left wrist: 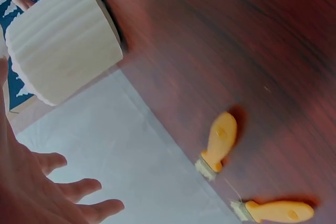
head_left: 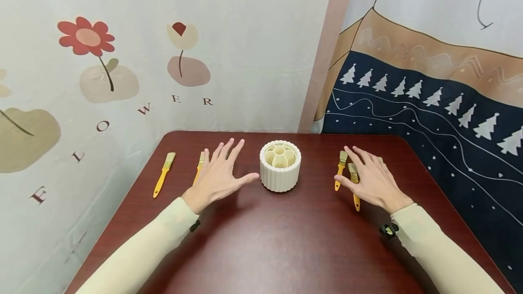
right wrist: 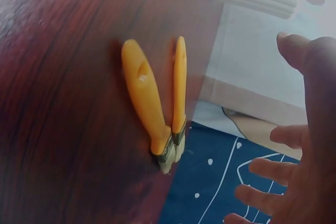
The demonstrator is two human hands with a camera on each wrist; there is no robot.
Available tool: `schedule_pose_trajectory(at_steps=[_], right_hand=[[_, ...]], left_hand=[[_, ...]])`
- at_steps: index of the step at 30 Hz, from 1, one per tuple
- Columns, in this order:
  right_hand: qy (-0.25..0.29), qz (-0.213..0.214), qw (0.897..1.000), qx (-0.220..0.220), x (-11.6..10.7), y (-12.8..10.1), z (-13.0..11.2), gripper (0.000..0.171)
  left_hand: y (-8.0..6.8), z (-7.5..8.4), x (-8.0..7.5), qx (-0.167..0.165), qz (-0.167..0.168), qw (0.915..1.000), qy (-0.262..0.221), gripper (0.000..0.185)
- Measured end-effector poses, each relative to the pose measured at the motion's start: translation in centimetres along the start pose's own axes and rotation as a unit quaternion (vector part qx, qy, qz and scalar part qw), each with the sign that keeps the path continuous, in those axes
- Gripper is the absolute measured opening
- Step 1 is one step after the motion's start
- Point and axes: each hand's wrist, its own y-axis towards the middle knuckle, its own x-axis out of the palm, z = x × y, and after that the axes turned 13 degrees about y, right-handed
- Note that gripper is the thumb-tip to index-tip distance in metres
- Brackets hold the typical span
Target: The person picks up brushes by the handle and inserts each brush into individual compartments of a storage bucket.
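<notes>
The white ribbed holder [head_left: 280, 178] stands upright on the table [head_left: 269, 248], around the middle of its far half, its open top divided into petal-shaped compartments around a round one. My left hand [head_left: 218, 173] is just left of it, the fingers straight and spread apart, gripping nothing, the thumb pointing right with its tip close beside the ribbed wall. My right hand [head_left: 373, 180] is well apart from the holder, over to the right; its fingers are spread too and hold nothing.

By my right hand lie two yellow-handled brushes: the left brush [head_left: 341, 170] a little farther off, the right brush [head_left: 356, 201] nearer me and partly covered by my hand. Both have bristles toward the far side.

Past my left hand, one brush [head_left: 199, 164] is partly hidden by my fingers, and the outer brush [head_left: 163, 177] lies near the table's left edge.

Pale sleeves [head_left: 149, 248] cover my arms. Beyond the far edge hangs a light cloth [head_left: 253, 49] with printed flowers; to the right, a dark blue panel [head_left: 392, 117] shows white trees.
</notes>
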Motion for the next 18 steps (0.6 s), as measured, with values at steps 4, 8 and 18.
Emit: schedule_pose_trajectory(at_steps=[4,8,18], right_hand=[[0.008,0.003,1.000,0.006,0.1,0.0,0.5,0.102],[0.018,0.006,1.000,0.010,0.3,0.3,0.7,0.099],[0.037,-0.001,0.999,0.023,0.8,1.3,0.6,0.097]], left_hand=[[0.3,0.6,0.0,0.008,0.008,0.9996,-0.027,0.117],[0.8,1.5,0.0,0.015,0.020,0.9987,-0.043,0.115],[1.8,3.9,0.2,0.025,0.021,0.9955,-0.088,0.115]])
